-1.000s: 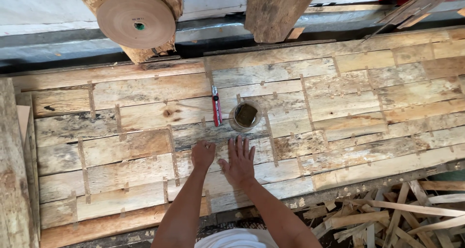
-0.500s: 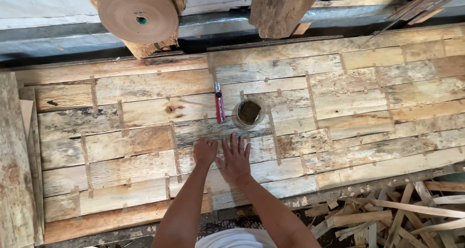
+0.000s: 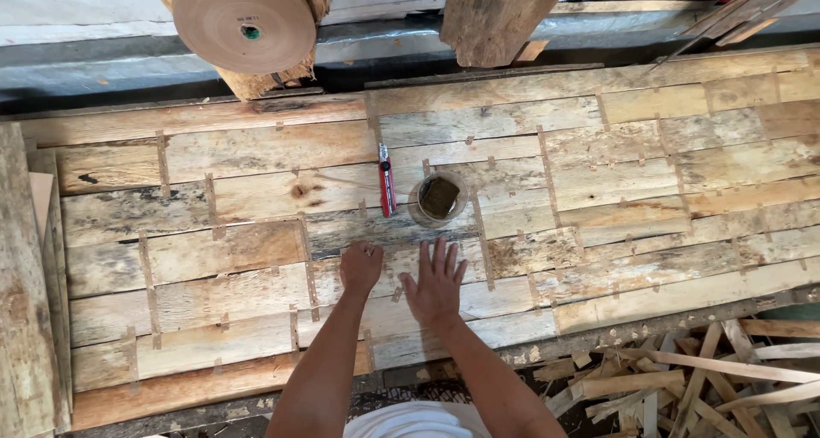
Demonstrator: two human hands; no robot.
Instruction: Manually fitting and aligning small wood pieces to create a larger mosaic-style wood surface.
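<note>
A wide sheet of patched wood veneer strips [image 3: 256,258] lies flat in front of me, joined by small bits of tape. My left hand [image 3: 360,265] rests on it with fingers curled, pressing near a seam. My right hand [image 3: 436,282] lies flat beside it, fingers spread on the veneer. Just beyond the hands stand a small round cup of dark liquid [image 3: 438,198] and a red-handled cutter knife [image 3: 386,180], both lying on the sheet. Neither hand holds anything.
A large roll of brown paper tape [image 3: 243,21] hangs at the upper left on a rough wooden post. A thick wooden beam [image 3: 495,15] stands at top centre. Scrap wood strips [image 3: 700,378] are piled at lower right. A veneer stack edge [image 3: 26,301] runs along the left.
Both hands stay on the same spot of the veneer; the view has shifted slightly. Nothing was picked up or moved.
</note>
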